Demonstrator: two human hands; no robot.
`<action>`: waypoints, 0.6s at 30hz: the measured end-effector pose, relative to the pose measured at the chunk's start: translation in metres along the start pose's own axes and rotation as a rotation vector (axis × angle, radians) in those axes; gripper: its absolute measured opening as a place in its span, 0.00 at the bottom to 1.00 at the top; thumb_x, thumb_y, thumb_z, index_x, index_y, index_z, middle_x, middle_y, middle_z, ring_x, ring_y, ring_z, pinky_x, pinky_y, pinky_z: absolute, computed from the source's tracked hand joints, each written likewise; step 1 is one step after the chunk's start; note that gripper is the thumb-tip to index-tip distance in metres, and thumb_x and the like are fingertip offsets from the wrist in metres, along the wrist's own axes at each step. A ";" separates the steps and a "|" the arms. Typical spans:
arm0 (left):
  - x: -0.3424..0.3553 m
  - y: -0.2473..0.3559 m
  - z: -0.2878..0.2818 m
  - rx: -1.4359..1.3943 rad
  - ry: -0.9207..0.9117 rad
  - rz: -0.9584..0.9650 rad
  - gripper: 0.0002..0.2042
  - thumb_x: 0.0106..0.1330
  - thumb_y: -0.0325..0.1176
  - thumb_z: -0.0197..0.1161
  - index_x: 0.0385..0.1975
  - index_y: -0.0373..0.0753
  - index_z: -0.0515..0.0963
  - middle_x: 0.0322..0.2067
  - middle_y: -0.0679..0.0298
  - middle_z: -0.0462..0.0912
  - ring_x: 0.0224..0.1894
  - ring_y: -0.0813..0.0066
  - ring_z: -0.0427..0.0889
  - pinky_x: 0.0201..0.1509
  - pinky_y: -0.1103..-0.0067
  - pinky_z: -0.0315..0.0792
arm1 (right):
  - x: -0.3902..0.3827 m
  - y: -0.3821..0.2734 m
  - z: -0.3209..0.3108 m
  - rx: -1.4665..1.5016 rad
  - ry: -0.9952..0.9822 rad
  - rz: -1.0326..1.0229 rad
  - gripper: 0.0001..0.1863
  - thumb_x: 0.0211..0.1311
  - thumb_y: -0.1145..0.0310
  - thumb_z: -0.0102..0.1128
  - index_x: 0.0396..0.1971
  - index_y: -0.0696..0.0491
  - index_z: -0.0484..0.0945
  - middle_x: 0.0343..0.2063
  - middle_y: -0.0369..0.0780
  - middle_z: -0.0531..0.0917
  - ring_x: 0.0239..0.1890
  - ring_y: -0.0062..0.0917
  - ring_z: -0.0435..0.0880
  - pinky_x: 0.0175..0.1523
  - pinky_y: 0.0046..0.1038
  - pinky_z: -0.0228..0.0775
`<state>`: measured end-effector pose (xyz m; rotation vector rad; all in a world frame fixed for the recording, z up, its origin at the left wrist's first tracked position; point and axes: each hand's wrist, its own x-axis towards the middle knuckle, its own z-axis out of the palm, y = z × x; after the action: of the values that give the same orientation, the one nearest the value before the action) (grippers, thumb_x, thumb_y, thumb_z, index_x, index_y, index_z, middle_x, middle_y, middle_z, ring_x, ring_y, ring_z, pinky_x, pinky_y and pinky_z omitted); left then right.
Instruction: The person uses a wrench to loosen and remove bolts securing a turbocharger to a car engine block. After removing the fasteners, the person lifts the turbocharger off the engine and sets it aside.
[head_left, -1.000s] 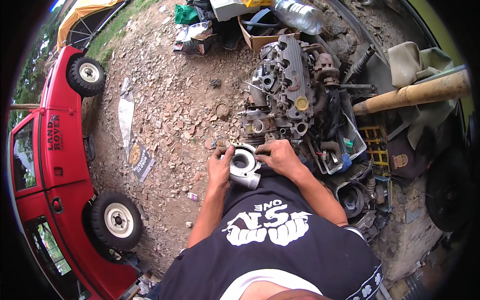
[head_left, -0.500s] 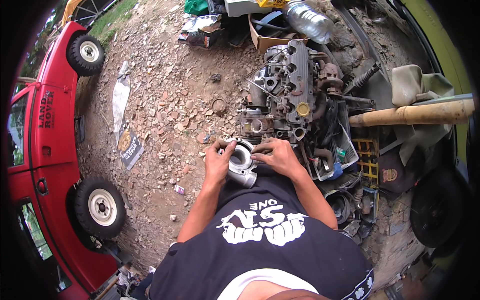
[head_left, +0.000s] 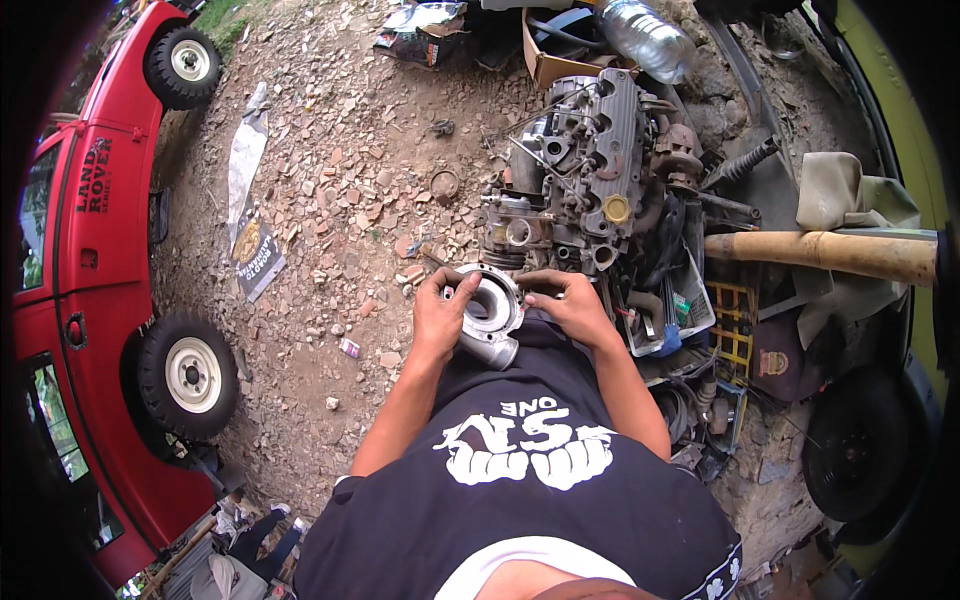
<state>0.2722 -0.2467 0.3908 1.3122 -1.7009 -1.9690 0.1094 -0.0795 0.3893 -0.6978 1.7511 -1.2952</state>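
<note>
A silver, snail-shaped turbocharger housing [head_left: 495, 347] rests against my lap, its round opening facing up and its short outlet toward my body. My left hand [head_left: 437, 315] is closed on its left side, with the thumb over the rim. At the opposite edge, the fingers of my right hand [head_left: 572, 308] are bent and pressed to the rim; whether they also pinch something small there is too fine to make out. Just beyond the housing stands a dirty engine [head_left: 605, 150] with a yellow oil cap [head_left: 616, 209].
A red off-road vehicle [head_left: 110, 260] stands at the left on stony ground. To the right lie a bamboo pole [head_left: 820, 254], a grey crate [head_left: 697, 300] of parts and a dark wheel [head_left: 850, 450]. A clear plastic bottle [head_left: 648, 42] and a cardboard box [head_left: 548, 66] are behind the engine.
The housing has turned slightly, showing more of its ringed face. My right fingers have shifted to the right along its rim. My left hand keeps its hold, and the whole view has swung a little.
</note>
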 end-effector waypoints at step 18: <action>-0.017 0.000 0.004 -0.192 -0.014 -0.020 0.13 0.70 0.40 0.71 0.36 0.34 0.81 0.33 0.67 0.83 0.34 0.83 0.77 0.41 0.81 0.74 | 0.022 -0.013 -0.010 0.425 -0.154 0.067 0.14 0.53 0.85 0.74 0.39 0.60 0.81 0.41 0.39 0.84 0.45 0.25 0.88 0.52 0.27 0.82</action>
<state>0.2787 -0.2326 0.3982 1.2545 -1.4671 -2.0972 0.0890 -0.0961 0.3963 -0.4752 1.3067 -1.4633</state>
